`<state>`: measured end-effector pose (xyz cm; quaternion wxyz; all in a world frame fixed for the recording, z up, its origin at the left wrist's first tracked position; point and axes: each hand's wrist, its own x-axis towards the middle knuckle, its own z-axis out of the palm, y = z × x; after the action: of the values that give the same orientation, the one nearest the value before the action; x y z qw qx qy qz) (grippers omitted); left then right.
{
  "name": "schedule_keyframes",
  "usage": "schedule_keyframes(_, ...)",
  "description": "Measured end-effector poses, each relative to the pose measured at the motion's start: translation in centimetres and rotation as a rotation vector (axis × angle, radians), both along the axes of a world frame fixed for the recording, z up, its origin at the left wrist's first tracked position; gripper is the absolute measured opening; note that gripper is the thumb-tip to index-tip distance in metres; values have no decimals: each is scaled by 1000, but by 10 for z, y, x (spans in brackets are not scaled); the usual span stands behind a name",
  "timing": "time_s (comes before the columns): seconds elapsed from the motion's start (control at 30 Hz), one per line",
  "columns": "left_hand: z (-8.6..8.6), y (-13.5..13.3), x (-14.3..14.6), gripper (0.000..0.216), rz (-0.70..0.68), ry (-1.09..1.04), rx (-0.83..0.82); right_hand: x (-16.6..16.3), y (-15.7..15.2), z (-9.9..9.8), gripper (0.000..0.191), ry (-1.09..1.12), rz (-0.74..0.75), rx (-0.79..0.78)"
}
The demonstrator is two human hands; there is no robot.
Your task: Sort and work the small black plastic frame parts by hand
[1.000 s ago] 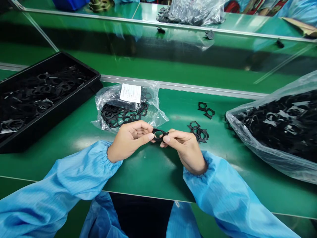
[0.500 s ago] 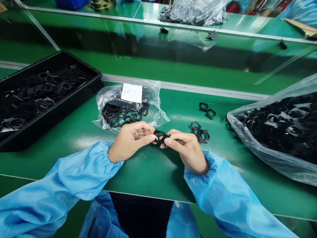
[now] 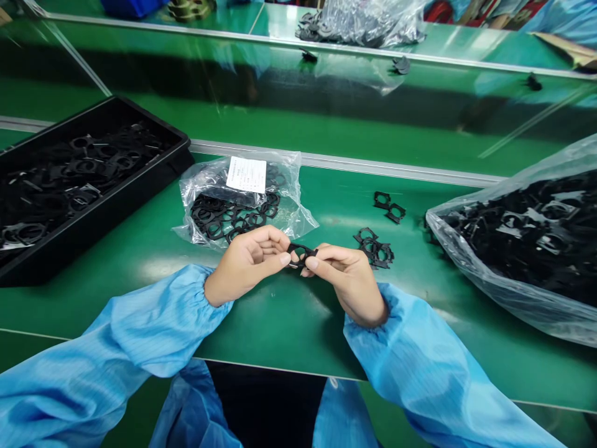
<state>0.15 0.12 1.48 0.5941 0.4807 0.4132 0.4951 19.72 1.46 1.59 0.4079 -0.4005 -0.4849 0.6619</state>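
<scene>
Between my hands, above the green tabletop, is a small black plastic frame [image 3: 303,251] with a round opening. My left hand [image 3: 249,261] pinches its left end between thumb and fingers. The right end is gripped by the thumb and forefinger of my right hand [image 3: 347,277]. Just behind my left hand lies a clear plastic bag [image 3: 293,214] with a white label and black rings inside. Several loose black frames [image 3: 373,247] rest on the table beyond my right hand, and two more frames [image 3: 389,207] lie farther back.
On the left stands a black tray [image 3: 158,165] heaped with black parts. A large open plastic bag [image 3: 480,286] full of black frames fills the right side. Behind the table runs a green ledge [image 3: 275,53] carrying another bag of dark parts [image 3: 368,25].
The black frame has tilted slightly between my fingers, and my right hand has shifted a little to the left. Both hands keep their pinch on it.
</scene>
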Motion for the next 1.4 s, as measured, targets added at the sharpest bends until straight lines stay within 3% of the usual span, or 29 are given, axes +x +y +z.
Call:
schedule_keyframes(0.23,-1,-1,0,21,-29,94,8,-1,-2,3,30,-143,-39,172)
schedule_keyframes(0.47,2,-1,0,15,-45,152,10,0,-1,0,36,-162,-7,218)
schedule_keyframes(0.73,-4,0,0,20,-19,19,-37,0,-1,-1,35,-144,33,179)
schedule_keyframes(0.97,0,2,1,27,-50,-46,-102,0,0,-1,35,-50,37,174)
schedule_keyframes(1.4,-5,-1,2,10,13,142,-14,-7,-4,-6,30,-30,-35,57)
